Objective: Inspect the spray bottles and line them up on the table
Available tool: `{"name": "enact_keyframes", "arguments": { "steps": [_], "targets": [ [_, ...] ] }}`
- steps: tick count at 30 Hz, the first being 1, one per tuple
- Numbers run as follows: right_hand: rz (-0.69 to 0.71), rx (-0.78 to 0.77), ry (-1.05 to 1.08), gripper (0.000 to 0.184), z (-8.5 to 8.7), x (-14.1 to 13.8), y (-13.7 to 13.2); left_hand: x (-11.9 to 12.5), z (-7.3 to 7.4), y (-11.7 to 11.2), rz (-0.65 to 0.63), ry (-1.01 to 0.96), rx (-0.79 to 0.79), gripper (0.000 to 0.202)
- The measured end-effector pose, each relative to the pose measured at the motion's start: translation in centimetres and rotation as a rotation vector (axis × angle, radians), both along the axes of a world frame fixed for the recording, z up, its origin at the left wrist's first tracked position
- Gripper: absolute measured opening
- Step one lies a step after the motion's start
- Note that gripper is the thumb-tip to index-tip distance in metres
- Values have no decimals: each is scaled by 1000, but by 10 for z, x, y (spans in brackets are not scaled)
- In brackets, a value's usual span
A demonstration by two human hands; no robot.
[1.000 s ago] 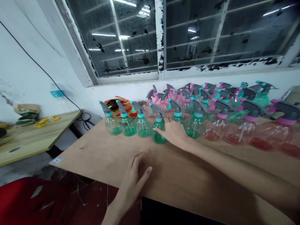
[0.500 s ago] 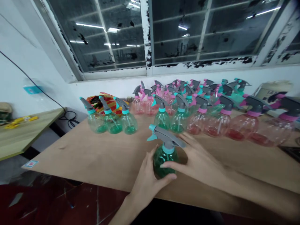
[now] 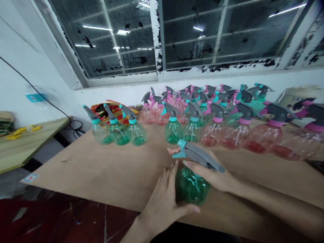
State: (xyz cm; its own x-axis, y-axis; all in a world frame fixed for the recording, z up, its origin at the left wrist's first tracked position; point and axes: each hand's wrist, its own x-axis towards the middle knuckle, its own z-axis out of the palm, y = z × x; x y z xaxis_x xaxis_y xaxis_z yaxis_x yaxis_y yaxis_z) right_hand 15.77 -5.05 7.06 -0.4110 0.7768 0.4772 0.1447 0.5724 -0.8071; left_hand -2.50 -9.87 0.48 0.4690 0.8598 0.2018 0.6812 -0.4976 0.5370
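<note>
A green see-through spray bottle with a grey and teal trigger head stands tilted near the table's front edge. My right hand is closed round its neck just below the head; the thumb lies across the near side and a fingertip shows beyond the teal trigger. Cupped about the lower left of the bottle is my left hand, its fingers along the side and its thumb across the front by the base. The far side of the bottle and most of my right fingers are hidden.
Three green spray bottles stand at the left. A row of green and pink spray bottles crosses the middle and right, with several more behind. A red and yellow bag lies by the wall. The wooden table ends at the front.
The spray bottle has moved right and nearer to me. My right hand has shifted up from the bottle's body to its neck, and my left hand has followed along its side.
</note>
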Motion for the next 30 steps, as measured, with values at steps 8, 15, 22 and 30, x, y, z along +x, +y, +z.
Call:
{"name": "enact_keyframes", "arguments": {
  "steps": [8, 15, 22, 30],
  "targets": [
    [-53, -15, -50, 40, -6, -8, 16, -30, -17, 6, 47, 249, 206, 86],
    [51, 2, 45, 18, -12, -15, 35, -29, -24, 5, 100, 331, 310, 85],
    [37, -25, 79, 17, -13, -15, 34, -28, -28, 7, 90, 359, 360, 82],
    [-2, -66, 36, 22, -9, -18, 30, -26, -29, 5, 108, 421, 426, 63]
  ]
}}
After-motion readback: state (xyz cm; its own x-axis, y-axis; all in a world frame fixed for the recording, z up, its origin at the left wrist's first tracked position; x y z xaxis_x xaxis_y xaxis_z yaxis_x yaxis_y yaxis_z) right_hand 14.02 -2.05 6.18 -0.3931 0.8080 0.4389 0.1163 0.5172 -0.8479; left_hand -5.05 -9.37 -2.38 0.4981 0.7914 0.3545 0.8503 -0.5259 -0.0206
